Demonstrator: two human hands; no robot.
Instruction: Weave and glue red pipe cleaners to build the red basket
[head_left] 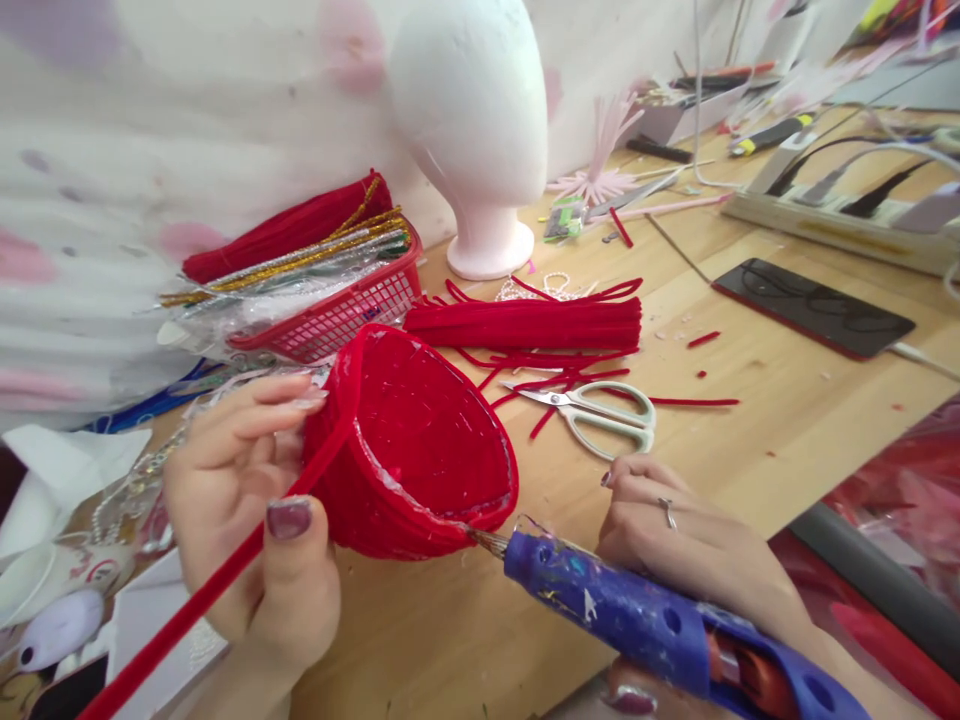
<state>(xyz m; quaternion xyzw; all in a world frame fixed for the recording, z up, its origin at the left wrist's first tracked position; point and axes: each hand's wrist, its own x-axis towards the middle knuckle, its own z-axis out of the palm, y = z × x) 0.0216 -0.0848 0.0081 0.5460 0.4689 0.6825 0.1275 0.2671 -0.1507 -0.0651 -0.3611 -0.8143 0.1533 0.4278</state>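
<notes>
My left hand (262,520) is closed on the side of a hollow red bowl (420,430) built up from fuzzy pipe cleaners. The bowl is tilted, its opening facing up and to the right, with whitish glue along the rim. Under my left thumb a loose red pipe cleaner (195,590) runs from the rim down to the lower left. My right hand (667,540) grips a blue hot glue gun (607,595), its body partly covering the fingers. The metal nozzle (486,541) is at the bowl's lower right rim; whether it touches is unclear.
Beyond the bowl lie a bundle of red pipe cleaners (540,325) and scissors (600,405). A red plastic basket (360,300) and a white foam head (480,130) stand behind. To the right are a phone (814,305) and a power strip (847,225) with cables.
</notes>
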